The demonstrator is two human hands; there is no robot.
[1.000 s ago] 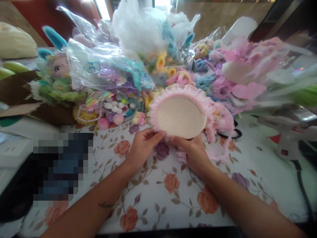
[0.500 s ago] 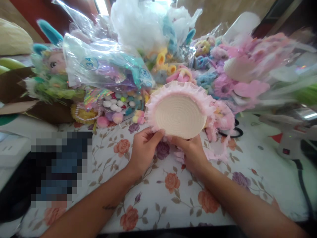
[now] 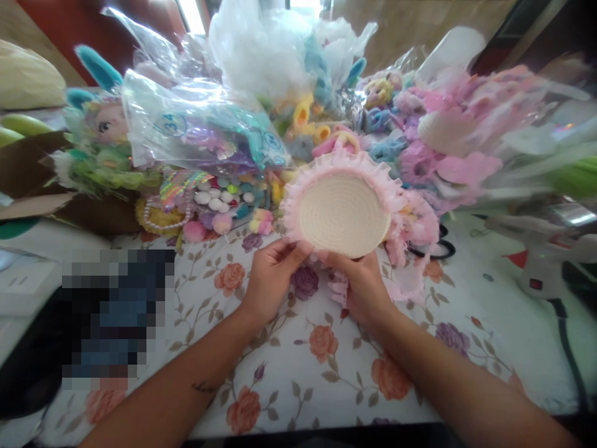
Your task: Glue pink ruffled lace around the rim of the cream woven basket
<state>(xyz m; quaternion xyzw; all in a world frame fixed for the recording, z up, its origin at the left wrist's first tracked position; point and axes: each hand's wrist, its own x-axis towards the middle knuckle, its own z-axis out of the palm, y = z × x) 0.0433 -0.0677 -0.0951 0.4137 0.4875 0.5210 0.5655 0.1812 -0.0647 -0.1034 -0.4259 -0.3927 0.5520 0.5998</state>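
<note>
A round woven cream disc, like a small straw hat, is held up over the table with pink ruffled lace trim round much of its edge. My left hand pinches its lower left rim between thumb and fingers. At the bottom edge, my right hand grips the rim too, thumb in front. A loose length of the pink trim hangs down by the right hand and trails onto the cloth. Behind the disc's right side is a pink frilly piece, partly hidden.
Glue gun and black-handled scissors lie on the right. Clear bags, stuffing and plush pieces are heaped along the back. A cardboard box stands at left, pompoms near it. Flowered cloth covers the table.
The straw hat has turned slightly and shifted a little to the right. Both hands keep their hold at its lower edge.
</note>
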